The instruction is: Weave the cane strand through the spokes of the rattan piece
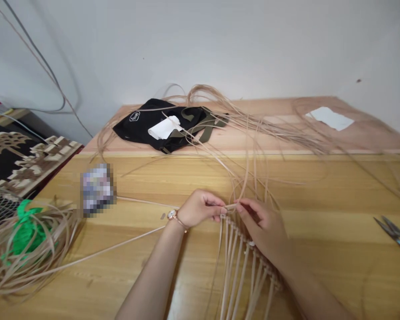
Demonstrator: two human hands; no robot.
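My left hand [205, 209], with a watch [172, 214] on its wrist, pinches a thin tan rattan strand [231, 206] between thumb and fingertips. Just to the right, my right hand [263, 222] grips the same strand, thumb and forefinger together. Below both hands lies a row of woven rattan [242, 235], its knotted edge slanting down to the right. Several pale strands [231, 271] hang from that edge toward me. My right hand and forearm cover part of the woven edge. Other long strands [246, 164] rise and curve away behind my fingers.
A coil of rattan [63, 249] with a green wrapping [28, 231] lies at left, near a blurred square packet [98, 189]. Scissors [395, 233] lie at right. Behind are a black cloth bag [143, 122], loose strands [286, 133] and white paper [330, 118]. Carved wood pieces [36, 162] stand far left.
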